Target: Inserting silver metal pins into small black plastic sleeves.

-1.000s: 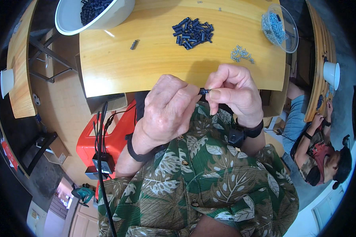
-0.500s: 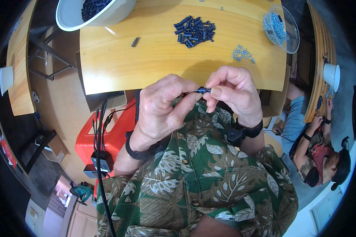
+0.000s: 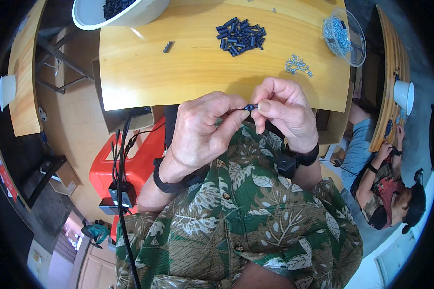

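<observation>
Small black part (image 3: 250, 107) at the bench's (image 3: 144, 72) near edge, left hand (image 3: 197, 127) and right hand (image 3: 290, 113) each pinching it, thumb against fingers. Black pile (image 3: 240, 36) lies beyond, silver pieces (image 3: 298, 66) toward the right edge, clear tub (image 3: 357, 56) at it; white basin (image 3: 147, 13) by the left.

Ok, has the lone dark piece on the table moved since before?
No; the lone piece keeps its spot on the table, left of the dark pile.
</observation>
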Motion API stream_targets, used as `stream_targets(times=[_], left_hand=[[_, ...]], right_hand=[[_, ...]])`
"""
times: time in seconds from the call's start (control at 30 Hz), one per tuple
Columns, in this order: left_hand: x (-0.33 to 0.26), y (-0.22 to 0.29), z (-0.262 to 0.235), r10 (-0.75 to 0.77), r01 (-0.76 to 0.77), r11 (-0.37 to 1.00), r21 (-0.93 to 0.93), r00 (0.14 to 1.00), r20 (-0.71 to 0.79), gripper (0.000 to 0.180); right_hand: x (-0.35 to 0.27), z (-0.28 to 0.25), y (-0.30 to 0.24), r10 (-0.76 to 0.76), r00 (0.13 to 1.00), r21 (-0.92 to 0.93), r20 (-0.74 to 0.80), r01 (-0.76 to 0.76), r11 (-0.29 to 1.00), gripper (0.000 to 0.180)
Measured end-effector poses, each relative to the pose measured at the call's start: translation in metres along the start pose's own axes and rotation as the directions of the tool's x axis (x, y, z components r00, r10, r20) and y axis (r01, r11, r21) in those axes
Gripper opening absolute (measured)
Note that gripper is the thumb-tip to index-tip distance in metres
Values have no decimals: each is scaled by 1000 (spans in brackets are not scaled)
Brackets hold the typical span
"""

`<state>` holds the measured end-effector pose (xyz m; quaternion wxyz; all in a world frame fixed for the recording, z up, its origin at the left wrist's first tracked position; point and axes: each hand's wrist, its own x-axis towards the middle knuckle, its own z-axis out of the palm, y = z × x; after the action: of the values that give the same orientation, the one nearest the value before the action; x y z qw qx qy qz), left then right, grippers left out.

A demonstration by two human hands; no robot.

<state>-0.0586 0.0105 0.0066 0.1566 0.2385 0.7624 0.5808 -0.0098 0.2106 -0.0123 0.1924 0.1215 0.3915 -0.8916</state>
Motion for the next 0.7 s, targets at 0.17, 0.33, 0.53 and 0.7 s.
stream_targets(times=[0.17, 0.33, 0.53, 0.7], left_hand=[[-2, -2, 2, 5, -5, 1000, -22, 1000, -8, 12], [-2, -8, 5, 103, -99, 992, 80, 994, -40, 16], [1, -11, 3, 185, -182, 982, 43, 980, -78, 23], [-1, -13, -1, 234, -228, 969, 96, 971, -51, 24]], right_hand=[[0, 3, -2, 1, 1000, -83, -19, -3, 997, 9], [0, 4, 1, -30, 999, -165, -43, 22, 986, 10], [6, -1, 6, -12, 999, -87, -36, 9, 996, 32], [15, -8, 13, 83, 990, 15, 110, -85, 996, 49]])
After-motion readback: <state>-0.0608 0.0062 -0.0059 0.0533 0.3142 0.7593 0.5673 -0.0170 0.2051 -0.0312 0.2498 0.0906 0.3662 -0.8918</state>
